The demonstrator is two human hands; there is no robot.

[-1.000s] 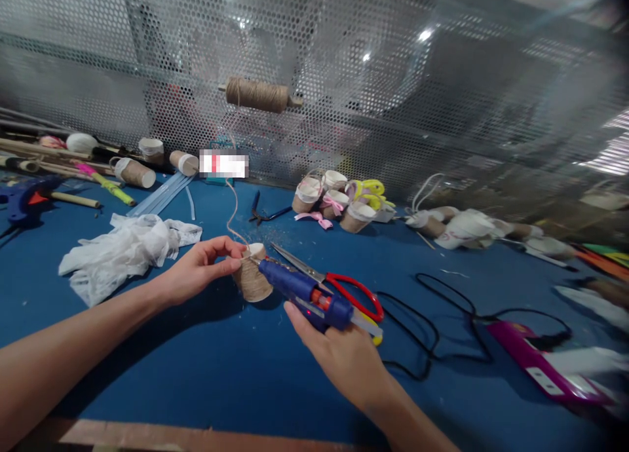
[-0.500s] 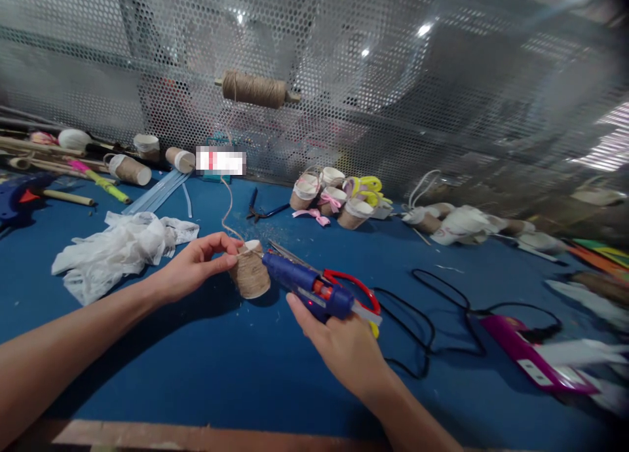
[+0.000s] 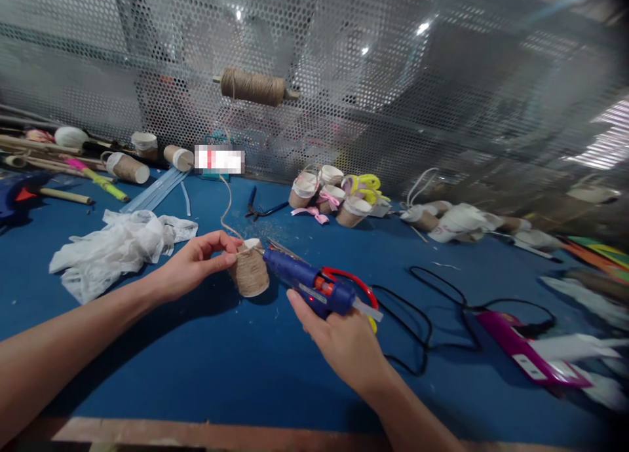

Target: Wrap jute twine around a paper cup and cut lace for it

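Note:
A small paper cup (image 3: 250, 274) wrapped in jute twine stands on the blue table, its white rim showing at the top. My left hand (image 3: 209, 259) pinches the twine (image 3: 227, 206) against the cup's upper left side. That strand runs back toward the twine spool (image 3: 253, 86) on the mesh wall. My right hand (image 3: 339, 344) is wrapped round a blue hot glue gun (image 3: 304, 278), a clear glue stick poking out of its rear. Its nozzle is at the right of the cup's rim; whether they touch I cannot tell. Red-handled scissors (image 3: 361, 283) lie partly hidden behind the gun.
White lace (image 3: 122, 245) lies heaped at left. Blue pliers (image 3: 265, 209) rest behind the cup. Several finished little cups (image 3: 351, 211) stand farther back. A black cord (image 3: 445, 285) loops across the right side to a purple power strip (image 3: 531, 354).
The view has shifted very slightly. Both hands, the cup and the glue gun keep nearly the same places.

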